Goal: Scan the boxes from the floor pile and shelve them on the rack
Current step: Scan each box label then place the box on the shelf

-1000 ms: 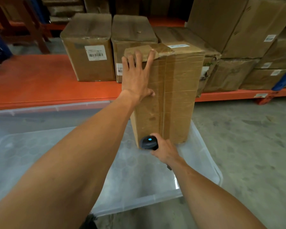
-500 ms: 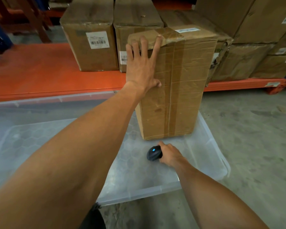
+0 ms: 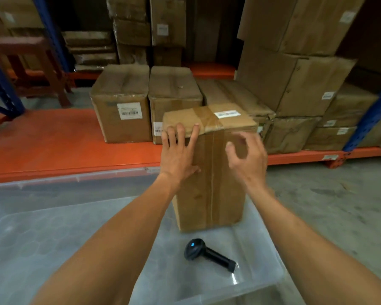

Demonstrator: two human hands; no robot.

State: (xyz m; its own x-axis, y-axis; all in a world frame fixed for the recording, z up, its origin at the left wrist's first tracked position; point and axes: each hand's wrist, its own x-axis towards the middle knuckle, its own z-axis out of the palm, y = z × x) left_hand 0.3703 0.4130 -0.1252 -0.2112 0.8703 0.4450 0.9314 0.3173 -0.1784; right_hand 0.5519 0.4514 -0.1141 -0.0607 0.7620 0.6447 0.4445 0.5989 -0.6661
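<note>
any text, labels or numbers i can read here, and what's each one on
No text here is sharp enough to quote.
White barcode label on the left shelf box: blurred.
White label on top of the upright box under the left hand: blurred.
Small white labels on the stacked boxes at right: too small.
Scanner: no visible text.

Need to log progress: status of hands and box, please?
Left hand flat on box. Right hand free, reaching. Scanner lying on bin lid.
</note>
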